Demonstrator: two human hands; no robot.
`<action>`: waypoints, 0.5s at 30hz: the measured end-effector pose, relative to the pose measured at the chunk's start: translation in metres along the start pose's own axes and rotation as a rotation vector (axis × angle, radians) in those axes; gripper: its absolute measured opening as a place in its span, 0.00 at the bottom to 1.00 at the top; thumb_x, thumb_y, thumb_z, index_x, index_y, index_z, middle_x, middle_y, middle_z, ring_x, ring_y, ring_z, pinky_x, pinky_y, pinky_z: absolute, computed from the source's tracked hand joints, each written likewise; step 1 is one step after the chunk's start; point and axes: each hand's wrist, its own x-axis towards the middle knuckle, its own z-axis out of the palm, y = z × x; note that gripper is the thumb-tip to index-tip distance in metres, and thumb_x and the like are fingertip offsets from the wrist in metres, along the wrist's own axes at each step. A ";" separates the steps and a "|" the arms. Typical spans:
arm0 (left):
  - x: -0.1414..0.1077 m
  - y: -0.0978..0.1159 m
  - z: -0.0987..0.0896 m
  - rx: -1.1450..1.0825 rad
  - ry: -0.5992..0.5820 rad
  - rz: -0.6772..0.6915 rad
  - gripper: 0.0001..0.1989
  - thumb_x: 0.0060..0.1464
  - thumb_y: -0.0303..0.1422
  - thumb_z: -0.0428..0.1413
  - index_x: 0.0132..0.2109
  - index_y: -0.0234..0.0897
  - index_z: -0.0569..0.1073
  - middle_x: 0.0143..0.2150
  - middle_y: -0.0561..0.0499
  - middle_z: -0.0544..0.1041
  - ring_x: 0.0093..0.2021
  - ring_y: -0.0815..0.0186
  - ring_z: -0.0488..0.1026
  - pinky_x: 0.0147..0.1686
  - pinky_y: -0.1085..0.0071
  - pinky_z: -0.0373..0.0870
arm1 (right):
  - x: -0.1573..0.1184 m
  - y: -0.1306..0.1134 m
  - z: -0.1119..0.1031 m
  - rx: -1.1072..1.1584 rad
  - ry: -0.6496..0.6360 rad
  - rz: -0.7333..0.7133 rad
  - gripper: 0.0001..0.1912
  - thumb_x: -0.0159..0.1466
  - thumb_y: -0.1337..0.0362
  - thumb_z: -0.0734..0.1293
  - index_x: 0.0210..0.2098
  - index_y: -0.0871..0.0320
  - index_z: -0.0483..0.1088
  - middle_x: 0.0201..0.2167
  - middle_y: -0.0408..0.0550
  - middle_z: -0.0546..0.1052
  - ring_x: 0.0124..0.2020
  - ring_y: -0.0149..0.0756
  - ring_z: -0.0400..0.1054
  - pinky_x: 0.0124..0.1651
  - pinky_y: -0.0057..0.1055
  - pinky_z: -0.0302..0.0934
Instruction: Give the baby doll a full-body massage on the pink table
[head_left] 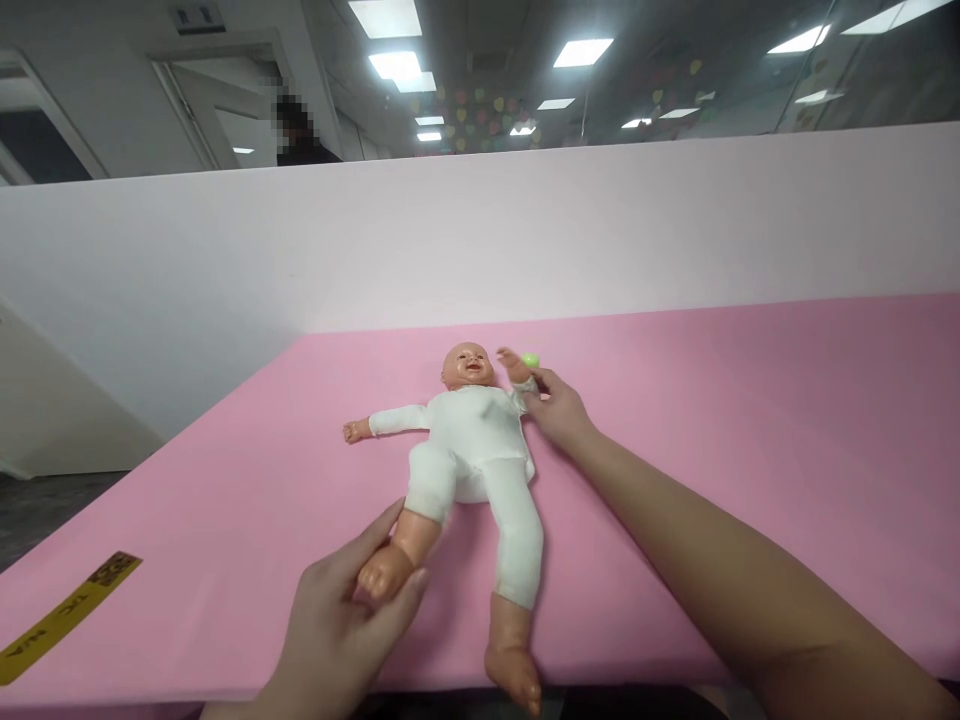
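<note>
A baby doll [476, 425] with a white cloth body lies on its back on the pink table cover [712, 430], its head toward the far wall. My left hand [345, 610] is closed around the doll's foot on the left side, fingers behind it and thumb in front. On the other side, my right hand [559, 408] grips the doll's raised arm near the wrist. The doll's other arm stretches out to the left, and its other leg reaches down to the near table edge. Just behind my right hand sits a small light-green object [531, 360], partly hidden.
A yellow label strip [67, 620] with dark print lies at the left front of the table. Behind the table stands a white partition [525, 230]. Beyond it, a person in dark clothes [304, 145] shows near a doorway.
</note>
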 end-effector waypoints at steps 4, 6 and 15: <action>-0.029 -0.009 -0.006 0.091 -0.037 0.100 0.30 0.58 0.42 0.65 0.66 0.46 0.75 0.42 0.52 0.86 0.37 0.58 0.84 0.37 0.71 0.82 | 0.017 0.029 -0.015 0.240 0.137 0.263 0.32 0.60 0.65 0.72 0.64 0.52 0.68 0.52 0.51 0.81 0.46 0.45 0.78 0.50 0.43 0.77; -0.038 -0.017 -0.006 0.198 -0.017 0.195 0.31 0.60 0.39 0.64 0.69 0.48 0.72 0.37 0.52 0.83 0.32 0.60 0.83 0.34 0.72 0.81 | 0.024 0.044 -0.021 0.368 0.181 0.396 0.36 0.57 0.68 0.73 0.65 0.51 0.66 0.56 0.51 0.79 0.47 0.44 0.78 0.49 0.42 0.78; -0.054 -0.030 0.017 0.488 0.113 0.657 0.29 0.68 0.35 0.58 0.72 0.34 0.64 0.26 0.55 0.71 0.24 0.66 0.71 0.28 0.69 0.73 | 0.032 0.073 -0.044 0.244 0.281 0.584 0.51 0.56 0.63 0.76 0.74 0.52 0.53 0.59 0.55 0.76 0.53 0.45 0.77 0.51 0.34 0.76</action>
